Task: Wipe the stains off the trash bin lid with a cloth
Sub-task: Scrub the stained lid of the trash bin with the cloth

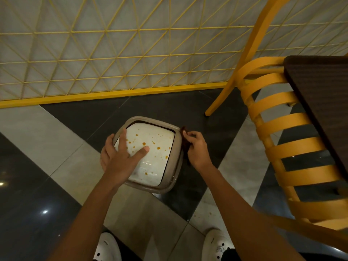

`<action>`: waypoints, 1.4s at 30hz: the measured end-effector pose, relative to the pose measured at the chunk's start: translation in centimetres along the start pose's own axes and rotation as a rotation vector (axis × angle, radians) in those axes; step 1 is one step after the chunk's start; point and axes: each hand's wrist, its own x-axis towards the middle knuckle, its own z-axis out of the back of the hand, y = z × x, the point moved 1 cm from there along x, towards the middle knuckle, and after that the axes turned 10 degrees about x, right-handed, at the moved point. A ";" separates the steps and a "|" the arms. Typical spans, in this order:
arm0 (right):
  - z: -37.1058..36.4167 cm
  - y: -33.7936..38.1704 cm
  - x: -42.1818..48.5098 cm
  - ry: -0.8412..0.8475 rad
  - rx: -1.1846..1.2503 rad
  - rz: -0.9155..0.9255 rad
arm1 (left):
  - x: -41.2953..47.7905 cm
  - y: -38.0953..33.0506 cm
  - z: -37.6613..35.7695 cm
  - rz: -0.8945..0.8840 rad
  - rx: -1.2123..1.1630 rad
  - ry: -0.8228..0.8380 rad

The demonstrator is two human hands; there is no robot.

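Your 2 bare hands work over a trash bin (pixel 174 182) standing on a floor of dark and pale tiles (pixel 56 132), seen from directly above. The bin's white lid (pixel 156 157) sits inside a taupe rim and is dotted with orange-brown stains (pixel 144 143), most of them across the far half, with 1 more near the close edge. Your left hand (pixel 120 159) lies flat on the lid's left side, fingers spread wide and closed on nothing, the thumb reaching toward the middle and the outer fingers draped over the rim. Your right hand (pixel 196 149) hovers just beside the bin's right edge, fingers pinched together around a dark brown cloth (pixel 185 146) that hangs bunched between hand and rim; whether the cloth touches the rim cannot be told. A yellow slatted chair (pixel 282 132) and a dark table (pixel 323 102) stand to your right, a yellow lattice partition (pixel 113 53) beyond the bin. Your white shoes (pixel 216 245) show at the bottom.
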 end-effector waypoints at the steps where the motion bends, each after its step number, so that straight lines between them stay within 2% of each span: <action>1: 0.0 0.4 0.7 0.018 -0.044 0.019 | -0.1 0.0 0.0 -0.003 -0.003 0.004; 3: -0.1 1.3 2.2 0.074 -0.163 0.055 | -0.1 0.0 0.0 -0.006 -0.003 0.005; 6: -0.3 2.2 3.4 0.109 -0.199 0.052 | -0.1 0.0 0.0 -0.004 -0.010 0.004; 9: -0.2 1.7 1.7 0.053 -0.207 0.054 | -0.2 0.0 0.0 0.000 -0.005 0.002; 15: -2.1 -0.3 -4.2 -0.138 0.086 -0.087 | 0.0 0.1 -0.1 0.008 0.005 0.006; 19: -1.9 0.0 -3.1 -0.155 0.183 -0.096 | -0.1 -0.2 -0.1 0.012 -0.013 0.013; 22: -1.2 0.7 -1.0 -0.162 0.121 -0.088 | -0.4 -0.5 0.0 0.023 -0.041 0.012; 24: -0.8 0.7 -0.3 -0.129 0.208 -0.124 | -0.5 -0.5 0.0 0.026 -0.043 0.005; 28: -1.1 0.2 -1.7 -0.080 0.093 -0.091 | -0.5 -0.4 -0.1 0.027 -0.047 -0.018; 32: -1.5 -0.4 -3.8 -0.082 0.121 -0.061 | -0.4 -0.4 -0.4 0.029 -0.033 -0.028; 35: -1.3 0.0 -2.1 -0.118 0.145 -0.089 | -0.2 -0.3 -0.3 0.028 -0.028 -0.017; 38: -1.0 1.1 0.5 -0.081 0.017 -0.067 | -0.2 -0.3 -0.3 0.028 -0.030 -0.023; 42: -0.6 2.3 1.4 -0.054 -0.020 -0.030 | -0.1 -0.1 -0.5 0.029 -0.030 -0.028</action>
